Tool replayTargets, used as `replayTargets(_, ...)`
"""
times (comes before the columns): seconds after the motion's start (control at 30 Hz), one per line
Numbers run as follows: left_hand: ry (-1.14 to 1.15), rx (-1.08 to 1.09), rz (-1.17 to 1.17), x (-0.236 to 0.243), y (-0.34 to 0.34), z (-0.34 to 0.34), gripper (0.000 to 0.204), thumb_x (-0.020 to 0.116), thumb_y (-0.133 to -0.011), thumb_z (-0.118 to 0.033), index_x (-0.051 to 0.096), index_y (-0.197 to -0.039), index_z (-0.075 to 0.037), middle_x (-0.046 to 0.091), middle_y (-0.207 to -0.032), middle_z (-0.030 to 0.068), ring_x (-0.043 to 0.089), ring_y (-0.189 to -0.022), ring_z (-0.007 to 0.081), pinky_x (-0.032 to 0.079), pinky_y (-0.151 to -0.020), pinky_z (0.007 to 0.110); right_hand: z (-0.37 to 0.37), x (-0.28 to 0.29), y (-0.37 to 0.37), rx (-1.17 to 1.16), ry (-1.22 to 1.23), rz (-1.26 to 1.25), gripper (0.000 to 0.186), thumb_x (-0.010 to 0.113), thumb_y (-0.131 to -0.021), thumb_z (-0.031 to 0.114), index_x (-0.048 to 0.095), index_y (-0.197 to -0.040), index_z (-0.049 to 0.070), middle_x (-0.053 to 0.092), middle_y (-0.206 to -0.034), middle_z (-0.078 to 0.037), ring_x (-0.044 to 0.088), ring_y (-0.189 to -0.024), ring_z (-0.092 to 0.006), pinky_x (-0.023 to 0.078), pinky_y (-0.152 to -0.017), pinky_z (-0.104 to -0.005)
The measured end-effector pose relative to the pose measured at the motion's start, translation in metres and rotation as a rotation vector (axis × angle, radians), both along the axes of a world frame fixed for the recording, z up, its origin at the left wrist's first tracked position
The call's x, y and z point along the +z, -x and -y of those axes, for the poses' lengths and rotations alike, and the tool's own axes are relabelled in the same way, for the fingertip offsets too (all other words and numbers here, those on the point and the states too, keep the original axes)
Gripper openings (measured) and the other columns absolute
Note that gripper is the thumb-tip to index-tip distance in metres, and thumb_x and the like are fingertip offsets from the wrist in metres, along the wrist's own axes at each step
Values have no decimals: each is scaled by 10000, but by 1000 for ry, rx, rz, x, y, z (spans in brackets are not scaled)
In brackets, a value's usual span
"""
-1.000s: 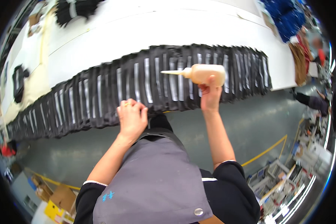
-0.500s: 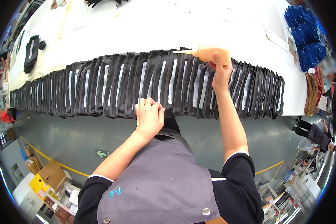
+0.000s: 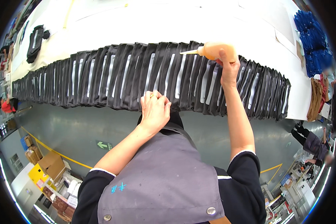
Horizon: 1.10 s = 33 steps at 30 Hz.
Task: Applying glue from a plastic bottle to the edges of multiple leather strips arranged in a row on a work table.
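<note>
A long row of overlapping black fabric pieces (image 3: pixel 121 80), many with a pale strip on them, lies along the near edge of the white table (image 3: pixel 156 20). My left hand (image 3: pixel 155 110) rests at the row's front edge, middle, with its fingers curled onto a black piece. My right hand (image 3: pixel 229 69) grips a squeeze bottle (image 3: pixel 214 50) of pale orange contents. The bottle lies sideways in the air over the row's back part, its long thin nozzle pointing left above the pale strips. Whether the tip touches a piece I cannot tell.
A black bundle (image 3: pixel 35 43) lies at the back left; blue piles (image 3: pixel 310 41) and brown material (image 3: pixel 313 97) are at the right. Co-workers (image 3: pixel 313 142) (image 3: pixel 7 104) are at both sides. Grey floor (image 3: pixel 198 130) runs below the table, with cartons (image 3: pixel 52 164) at lower left.
The view has shifted, moving the row rightward in the picture. My right hand has carried the bottle farther toward the row's back edge; my left hand stays at the front edge.
</note>
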<state>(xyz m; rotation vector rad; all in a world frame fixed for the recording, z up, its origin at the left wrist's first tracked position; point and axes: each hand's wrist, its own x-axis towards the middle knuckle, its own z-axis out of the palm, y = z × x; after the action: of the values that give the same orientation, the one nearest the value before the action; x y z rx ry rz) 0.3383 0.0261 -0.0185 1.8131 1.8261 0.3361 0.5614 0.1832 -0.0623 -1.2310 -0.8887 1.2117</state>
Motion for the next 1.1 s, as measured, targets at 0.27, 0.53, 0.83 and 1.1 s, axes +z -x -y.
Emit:
replayTargets(0.27, -3, -14, -12, -1, 0, 0, 81, 643, -802, -138, 646, -786, -59, 523, -892, 66, 450, -926, 256, 323, -787, 394, 22, -3, -5, 106, 39, 68, 447, 744, -804, 298, 567, -1103, 16, 607, -944, -35, 601, -818, -105, 526, -675, -247)
replayTargets(0.53, -16, -7, -23, -1, 0, -2, 79, 649, -802, -138, 645, -778, -63, 531, -876, 62, 459, -909, 250, 327, -777, 386, 51, 0, -5, 184, 103, 68, 507, 737, -809, 269, 536, -1189, 1, 600, -960, -33, 588, -845, -100, 519, -681, -246)
replayTargets(0.83, -3, 4, -22, -2, 1, -2, 74, 651, -802, -136, 646, -787, -63, 536, -878, 58, 464, -913, 249, 330, -773, 387, 88, 11, -4, 274, 173, 36, 583, 739, -803, 253, 491, -1248, -30, 602, -980, -57, 594, -855, -115, 524, -675, -258)
replayTargets(1.1, -220, 9, -27, 13, 1, -4, 63, 671, -777, -138, 649, -792, -81, 557, -883, 42, 474, -922, 241, 337, -767, 384, 107, 20, -32, 38, 269, -290, 497, 670, -846, 359, 535, -1171, 8, 617, -1032, -79, 626, -897, -161, 530, -680, -266)
